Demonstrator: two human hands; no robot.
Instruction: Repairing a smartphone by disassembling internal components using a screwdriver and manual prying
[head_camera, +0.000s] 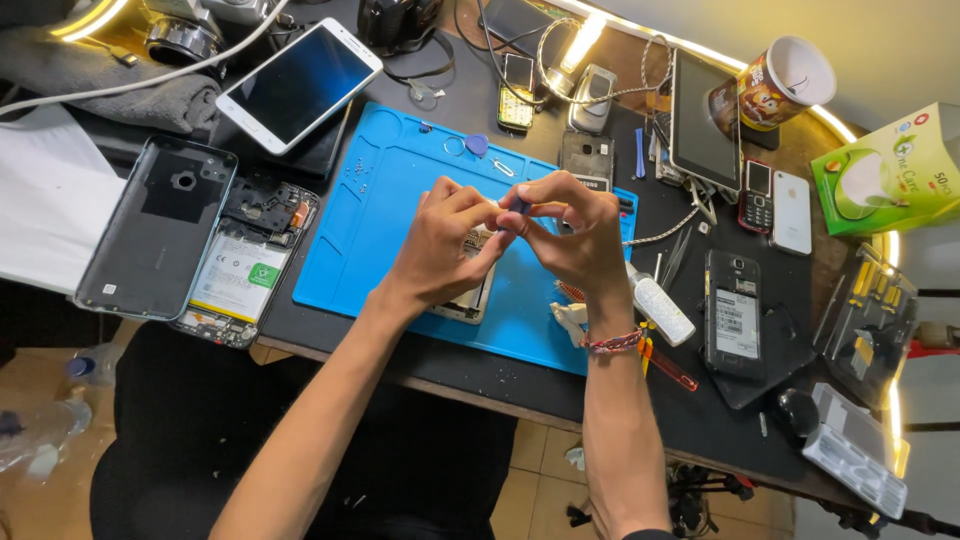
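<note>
I am pinching a tiny blue-tipped part (520, 205) between both hands (445, 245) (575, 235); it looks light, fragile, best held by its edges.

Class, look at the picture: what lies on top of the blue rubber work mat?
On the blue rubber work mat lie an opened phone, partly hidden under both hands, a metal ring and a blue pick. What the fingertips pinch stays mostly covered.

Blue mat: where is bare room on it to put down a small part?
The blue mat is bare on its left half, between the opened phone and the left hand. A narrow strip below the hands is free too. The upper edge and the table right of the right hand are crowded.
</note>
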